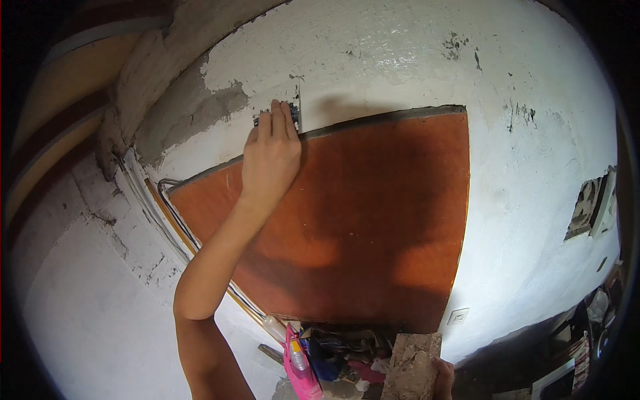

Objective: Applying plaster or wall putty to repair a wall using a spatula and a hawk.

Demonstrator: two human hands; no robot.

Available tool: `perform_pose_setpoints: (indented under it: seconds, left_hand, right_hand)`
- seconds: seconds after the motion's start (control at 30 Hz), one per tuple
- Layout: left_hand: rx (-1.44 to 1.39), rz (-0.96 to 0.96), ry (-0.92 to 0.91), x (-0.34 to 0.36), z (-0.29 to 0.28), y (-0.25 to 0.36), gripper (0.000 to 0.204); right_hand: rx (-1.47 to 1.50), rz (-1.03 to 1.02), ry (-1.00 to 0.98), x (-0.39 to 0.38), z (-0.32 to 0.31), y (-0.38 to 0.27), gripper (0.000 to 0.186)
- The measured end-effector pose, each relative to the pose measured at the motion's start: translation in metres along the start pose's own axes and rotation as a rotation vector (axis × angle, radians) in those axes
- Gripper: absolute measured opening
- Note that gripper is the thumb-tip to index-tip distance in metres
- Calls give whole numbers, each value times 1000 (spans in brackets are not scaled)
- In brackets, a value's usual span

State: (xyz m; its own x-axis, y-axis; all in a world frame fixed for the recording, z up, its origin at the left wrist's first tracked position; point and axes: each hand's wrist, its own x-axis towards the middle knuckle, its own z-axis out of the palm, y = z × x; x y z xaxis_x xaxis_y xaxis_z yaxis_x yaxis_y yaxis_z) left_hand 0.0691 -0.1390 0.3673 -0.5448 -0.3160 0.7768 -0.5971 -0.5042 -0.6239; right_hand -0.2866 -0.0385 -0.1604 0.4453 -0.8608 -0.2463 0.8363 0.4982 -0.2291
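My left hand (270, 163) is clenched round a flat blade (295, 112) against the far wall (373, 60), presumably for even contact; near right, my right hand (443, 379) grips a crusted board's (407, 367) edge, apparently keeping it steady.

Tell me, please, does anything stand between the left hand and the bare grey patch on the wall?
Nothing visible does: the left hand is at the white wall, and the grey patch lies to its left, with only wall surface between.
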Motion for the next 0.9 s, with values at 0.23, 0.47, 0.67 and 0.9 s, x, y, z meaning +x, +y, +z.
perform_pose_setpoints:
  seconds: [0.23,0.47,0.67,0.9]
  left_hand:
    - [28,63,6,2,-3,1,47]
    - [-70,1,-25,8,-15,-5,43]
    - [-78,70,35,15,-6,0,44]
    - [-191,-21,93,14,-10,0,45]
  right_hand:
    - [-553,-301,255,-1,12,21,28]
    - [-577,-312,275,-9,39,21,30]
    - [-618,-269,253,-19,49,17,33]
    - [-389,-161,203,-7,4,4,30]
